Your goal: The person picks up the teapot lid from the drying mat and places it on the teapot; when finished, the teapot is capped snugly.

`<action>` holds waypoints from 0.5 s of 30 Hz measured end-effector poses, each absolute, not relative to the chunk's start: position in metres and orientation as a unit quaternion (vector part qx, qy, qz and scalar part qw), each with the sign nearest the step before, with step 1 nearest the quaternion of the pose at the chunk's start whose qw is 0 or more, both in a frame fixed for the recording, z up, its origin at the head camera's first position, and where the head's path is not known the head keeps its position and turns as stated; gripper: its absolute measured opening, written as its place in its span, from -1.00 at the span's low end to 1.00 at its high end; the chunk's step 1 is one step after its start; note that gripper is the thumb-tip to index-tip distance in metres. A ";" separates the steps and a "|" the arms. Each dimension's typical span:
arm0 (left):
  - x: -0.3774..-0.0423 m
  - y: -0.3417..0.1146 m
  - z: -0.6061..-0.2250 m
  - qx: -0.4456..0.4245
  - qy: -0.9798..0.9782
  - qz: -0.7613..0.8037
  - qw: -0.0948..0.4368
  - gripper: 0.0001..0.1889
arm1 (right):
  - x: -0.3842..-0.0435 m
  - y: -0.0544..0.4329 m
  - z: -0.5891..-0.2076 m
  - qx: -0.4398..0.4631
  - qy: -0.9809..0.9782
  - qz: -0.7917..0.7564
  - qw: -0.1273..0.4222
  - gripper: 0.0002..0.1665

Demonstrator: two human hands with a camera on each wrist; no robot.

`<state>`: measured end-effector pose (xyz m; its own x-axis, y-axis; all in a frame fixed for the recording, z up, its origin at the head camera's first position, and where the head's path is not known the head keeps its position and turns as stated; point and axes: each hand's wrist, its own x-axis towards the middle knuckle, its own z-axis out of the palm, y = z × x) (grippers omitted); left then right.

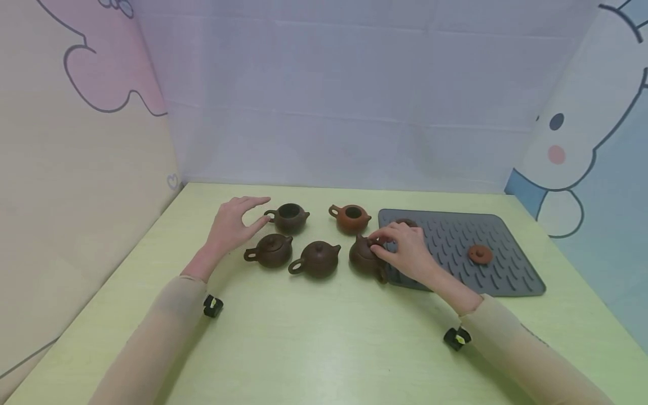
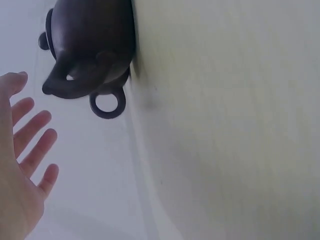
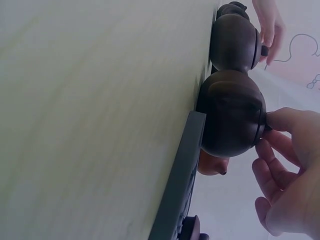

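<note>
Right hand: The right hand (image 1: 405,250) pinched the knob of a seated dark lid (image 3: 261,117) between thumb and fingertips.
Teapot under the grip: The right-hand teapot (image 1: 363,260) stood upright at the left edge of a ridged grey mat (image 1: 455,281), spout to the upper left, handle to the lower right; whether pot and mat touched could not be told.
Left hand: The left hand (image 1: 228,228) held nothing, thumb and forefinger spread wide near the handle of the lidless dark teapot (image 1: 292,225); contact could not be told.
Front row: The front-left teapot (image 1: 273,256) and the middle teapot (image 1: 320,264), both lidded, stood left of the gripped pot, spouts to the right.
Back row: A reddish teapot (image 1: 350,225), mouth uncovered, stood right of the lidless dark one.
On the mat: A reddish lid (image 1: 480,255) lay toward the right; a brown lid (image 1: 406,223) sat partly hidden beyond the right fingers.
Setting: All five pots stood on a pale yellow-green table (image 1: 304,337) before a lilac backdrop (image 1: 329,101).
</note>
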<state>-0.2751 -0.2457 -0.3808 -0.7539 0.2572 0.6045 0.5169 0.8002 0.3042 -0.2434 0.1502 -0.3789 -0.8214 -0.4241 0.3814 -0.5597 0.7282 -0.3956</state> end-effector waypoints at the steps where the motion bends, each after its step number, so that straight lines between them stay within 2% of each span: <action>1: -0.277 -0.248 -0.381 -0.215 -0.907 -0.236 0.274 -0.55 | -0.243 0.150 -0.379 0.267 -0.920 0.254 0.134 -0.81; 8: -0.292 -0.260 -0.385 -0.225 -0.921 -0.225 0.227 -0.50 | -0.244 0.151 -0.379 0.269 -0.918 0.258 0.136 -0.81; 15: -0.312 -0.266 -0.392 -0.230 -0.937 -0.215 0.149 -0.42 | -0.243 0.150 -0.380 0.273 -0.915 0.266 0.131 -0.82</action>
